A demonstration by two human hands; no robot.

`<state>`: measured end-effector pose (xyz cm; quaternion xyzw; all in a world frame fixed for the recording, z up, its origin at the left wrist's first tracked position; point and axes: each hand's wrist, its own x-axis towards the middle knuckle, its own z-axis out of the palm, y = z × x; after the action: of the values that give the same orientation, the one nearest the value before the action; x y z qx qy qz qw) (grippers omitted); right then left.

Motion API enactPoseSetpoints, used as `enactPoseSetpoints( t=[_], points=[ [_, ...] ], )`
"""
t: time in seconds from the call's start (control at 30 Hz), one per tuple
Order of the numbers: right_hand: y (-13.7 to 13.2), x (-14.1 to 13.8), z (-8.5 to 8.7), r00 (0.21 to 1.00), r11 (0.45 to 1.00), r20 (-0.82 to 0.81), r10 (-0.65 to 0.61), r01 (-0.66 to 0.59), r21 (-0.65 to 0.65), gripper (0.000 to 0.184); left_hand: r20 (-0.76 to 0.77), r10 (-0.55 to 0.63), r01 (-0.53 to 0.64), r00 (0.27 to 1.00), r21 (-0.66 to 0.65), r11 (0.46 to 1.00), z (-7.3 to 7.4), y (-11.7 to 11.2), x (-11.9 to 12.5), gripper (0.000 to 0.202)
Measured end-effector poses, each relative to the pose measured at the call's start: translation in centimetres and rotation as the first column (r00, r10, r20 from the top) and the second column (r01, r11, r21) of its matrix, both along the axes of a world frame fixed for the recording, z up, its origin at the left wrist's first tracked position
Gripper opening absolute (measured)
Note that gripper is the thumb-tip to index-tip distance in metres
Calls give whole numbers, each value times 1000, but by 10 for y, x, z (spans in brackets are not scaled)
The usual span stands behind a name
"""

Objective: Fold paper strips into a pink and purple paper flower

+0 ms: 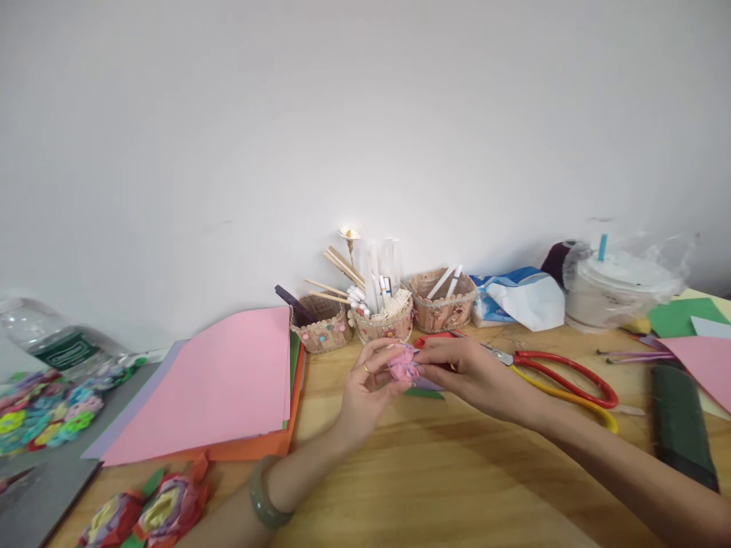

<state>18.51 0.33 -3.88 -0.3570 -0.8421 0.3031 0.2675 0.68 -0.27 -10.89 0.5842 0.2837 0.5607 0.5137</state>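
Over the middle of the wooden table (434, 479), both my hands pinch a small pink folded paper piece (404, 364). My left hand (368, 384) wears a ring and a green bangle on the wrist, and its fingers are closed on the left side of the paper. My right hand (468, 373) closes on it from the right. A small green paper scrap (423, 393) lies on the table just under my hands.
A stack of pink and orange paper sheets (222, 388) lies left. Three small stick baskets (384, 316) with sticks and pens stand behind. Red-and-yellow scissors (563, 377), a lidded cup (614, 289), a tissue pack (514, 297), finished paper flowers (148, 514) and a bottle (54, 339) surround.
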Motion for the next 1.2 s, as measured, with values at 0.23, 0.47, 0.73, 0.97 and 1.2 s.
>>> enactPoseSetpoints(
  t=[0.23,0.47,0.73,0.97,1.2],
  points=[
    [-3,-4,-9,985,964,55,-166,150,221,21,-6,0,0,1000,-24,1000,0,-1,0,35],
    [-1,-4,-10,984,965,-20,-177,178,192,18,-23,9,-9,1000,2,1000,-2,0,-1,35],
    [-3,-5,-12,987,960,-23,-160,161,230,18,-20,-5,6,1000,11,1000,-2,0,-1,34],
    [-3,-4,-8,989,968,-9,-148,146,203,20,-16,1,-1,1000,13,1000,-3,0,-1,34],
    [0,-1,2,990,985,-87,-110,97,-146,20,-5,-33,33,999,52,998,-4,0,-2,35]
  ],
)
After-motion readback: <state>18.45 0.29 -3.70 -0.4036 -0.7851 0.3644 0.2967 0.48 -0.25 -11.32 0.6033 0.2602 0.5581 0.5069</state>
